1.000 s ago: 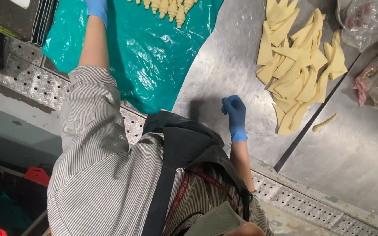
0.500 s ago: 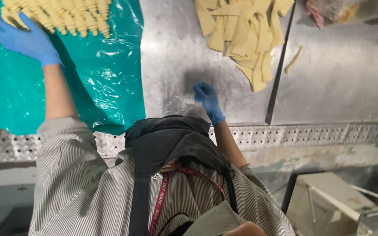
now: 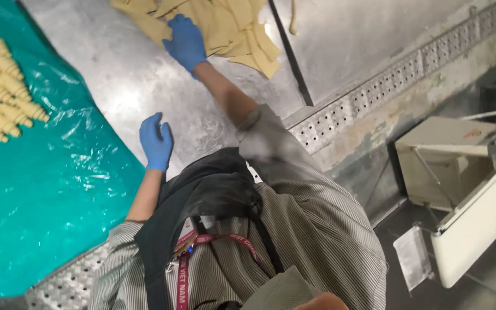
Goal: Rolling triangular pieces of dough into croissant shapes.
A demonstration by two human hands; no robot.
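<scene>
Head view: right hand [image 3: 186, 41], fingers flat on floppy triangular dough sheets [image 3: 225, 26]; left hand [image 3: 155, 140] spread open above steel table [image 3: 116, 74].

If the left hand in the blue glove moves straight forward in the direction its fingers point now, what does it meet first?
The left hand points up the bare steel table. That line looks free until the pile of cut dough pieces, where the right hand rests; it may reach the pile's left edge, though depth is unclear.
</scene>
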